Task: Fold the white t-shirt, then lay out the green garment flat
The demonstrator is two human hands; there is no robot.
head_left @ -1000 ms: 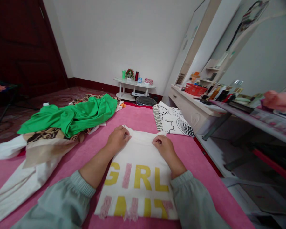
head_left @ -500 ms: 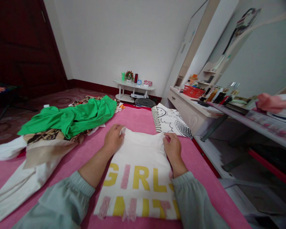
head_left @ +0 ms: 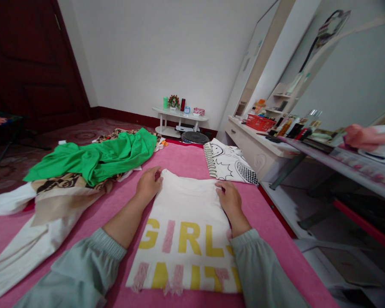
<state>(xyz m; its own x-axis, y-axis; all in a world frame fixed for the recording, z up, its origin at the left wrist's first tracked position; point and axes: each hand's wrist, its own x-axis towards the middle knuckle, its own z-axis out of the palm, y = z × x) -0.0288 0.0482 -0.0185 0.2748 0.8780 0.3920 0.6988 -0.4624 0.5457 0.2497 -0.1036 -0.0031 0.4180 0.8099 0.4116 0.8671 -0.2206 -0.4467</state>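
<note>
A folded white T-shirt (head_left: 188,209) with yellow and pink letters lies flat on the pink bed cover (head_left: 186,156) in front of me. My left hand (head_left: 148,185) rests at the shirt's far left corner with its fingers stretched out flat. At the far right corner, my right hand (head_left: 229,197) presses down on the fabric, its fingers loosely curled. Neither hand lifts the shirt. Both forearms wear pale green sleeves.
A green garment (head_left: 96,156) lies on a heap of patterned and cream clothes (head_left: 51,192) at the left. A black-and-white printed shirt (head_left: 231,162) lies folded at the far right. A white dresser (head_left: 259,145) and a cluttered shelf (head_left: 340,149) stand on the right.
Both hands pinched the shirt's far edge and spread it outward toward the corners. Now they have let go of the pinch and lie on the fabric.
</note>
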